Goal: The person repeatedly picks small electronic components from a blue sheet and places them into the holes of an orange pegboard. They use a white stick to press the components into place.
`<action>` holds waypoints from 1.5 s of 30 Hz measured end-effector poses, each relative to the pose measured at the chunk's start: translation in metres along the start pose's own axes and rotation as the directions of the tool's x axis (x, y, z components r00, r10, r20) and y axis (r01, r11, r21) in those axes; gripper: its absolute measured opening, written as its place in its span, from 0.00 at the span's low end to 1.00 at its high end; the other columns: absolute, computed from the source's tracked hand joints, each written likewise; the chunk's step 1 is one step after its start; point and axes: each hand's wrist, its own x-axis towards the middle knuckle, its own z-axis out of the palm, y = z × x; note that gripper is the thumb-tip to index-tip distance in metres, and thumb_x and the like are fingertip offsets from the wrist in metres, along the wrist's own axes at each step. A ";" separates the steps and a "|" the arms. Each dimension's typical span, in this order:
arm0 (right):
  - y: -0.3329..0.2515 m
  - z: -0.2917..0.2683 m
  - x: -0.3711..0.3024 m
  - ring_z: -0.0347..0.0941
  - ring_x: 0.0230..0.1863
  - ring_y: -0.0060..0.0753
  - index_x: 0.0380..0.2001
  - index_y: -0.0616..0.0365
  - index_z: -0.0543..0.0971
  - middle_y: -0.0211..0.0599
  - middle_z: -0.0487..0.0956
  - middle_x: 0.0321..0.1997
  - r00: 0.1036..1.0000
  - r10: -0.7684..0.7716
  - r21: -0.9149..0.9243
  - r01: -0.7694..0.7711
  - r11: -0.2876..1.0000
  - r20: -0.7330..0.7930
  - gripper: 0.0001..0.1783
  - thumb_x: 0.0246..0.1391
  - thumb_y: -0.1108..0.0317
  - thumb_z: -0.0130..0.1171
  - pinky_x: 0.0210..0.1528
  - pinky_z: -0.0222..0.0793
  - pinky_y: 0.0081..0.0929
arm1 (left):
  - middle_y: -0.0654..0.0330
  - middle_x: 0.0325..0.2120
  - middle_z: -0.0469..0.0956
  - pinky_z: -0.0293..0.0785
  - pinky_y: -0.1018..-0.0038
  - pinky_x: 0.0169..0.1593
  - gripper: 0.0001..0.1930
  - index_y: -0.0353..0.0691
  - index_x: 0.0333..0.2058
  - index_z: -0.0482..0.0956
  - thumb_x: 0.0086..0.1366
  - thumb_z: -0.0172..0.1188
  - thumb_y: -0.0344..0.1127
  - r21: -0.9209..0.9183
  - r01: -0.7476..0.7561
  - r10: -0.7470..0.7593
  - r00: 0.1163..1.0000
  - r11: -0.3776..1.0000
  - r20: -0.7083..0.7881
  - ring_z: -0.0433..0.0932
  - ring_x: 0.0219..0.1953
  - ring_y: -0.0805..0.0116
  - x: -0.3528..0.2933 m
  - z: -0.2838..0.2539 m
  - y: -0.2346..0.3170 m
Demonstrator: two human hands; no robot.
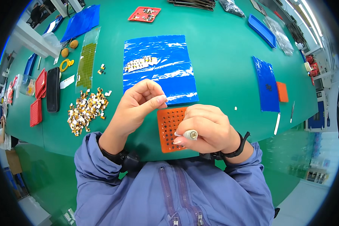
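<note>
My left hand (141, 98) is closed in a pinch, thumb against fingertips, above the near edge of a blue sheet (160, 84). Whatever it pinches, if anything, is too small to make out. My right hand (209, 130) grips a pale pen-shaped tool (191, 135), its round end facing up and its lower end hidden. Beneath that hand lies an orange block (164, 146) with rows of small dark round spots, its right part covered by my fingers. A cluster of small white and gold parts (141, 64) sits in rows on the blue sheet.
A loose heap of white and gold parts (87, 111) lies left of my left hand. Farther off are a red tray (144, 14), a black case (53, 89) and red trays (36, 113). To the right lie another blue sheet (265, 84), an orange piece (282, 92) and tweezers (292, 112).
</note>
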 end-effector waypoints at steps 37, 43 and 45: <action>0.065 -0.025 -0.013 0.54 0.17 0.04 0.19 0.55 0.68 0.16 0.65 0.15 0.641 0.609 0.641 -0.230 0.732 -0.467 0.09 0.50 0.69 0.55 0.17 0.48 0.09 | 0.54 0.27 0.73 0.67 0.67 0.38 0.08 0.39 0.27 0.76 0.48 0.61 0.35 0.989 -0.139 0.026 0.990 -0.048 0.140 0.72 0.34 0.57 0.087 -0.034 0.031; 0.065 -0.027 -0.016 0.54 0.16 0.05 0.19 0.57 0.69 0.17 0.65 0.14 0.648 0.605 0.623 -0.247 0.742 -0.463 0.09 0.49 0.70 0.55 0.16 0.48 0.10 | 0.54 0.27 0.69 0.65 0.65 0.40 0.08 0.40 0.24 0.74 0.46 0.63 0.35 0.986 -0.076 0.085 0.992 -0.148 0.089 0.68 0.37 0.55 0.111 -0.034 0.009; 0.065 -0.027 -0.017 0.54 0.16 0.05 0.18 0.57 0.69 0.16 0.64 0.13 0.654 0.608 0.622 -0.259 0.739 -0.451 0.09 0.49 0.70 0.55 0.16 0.48 0.10 | 0.54 0.27 0.69 0.64 0.65 0.40 0.09 0.40 0.24 0.74 0.46 0.63 0.36 0.986 -0.074 0.085 0.993 -0.147 0.087 0.67 0.37 0.55 0.112 -0.035 0.006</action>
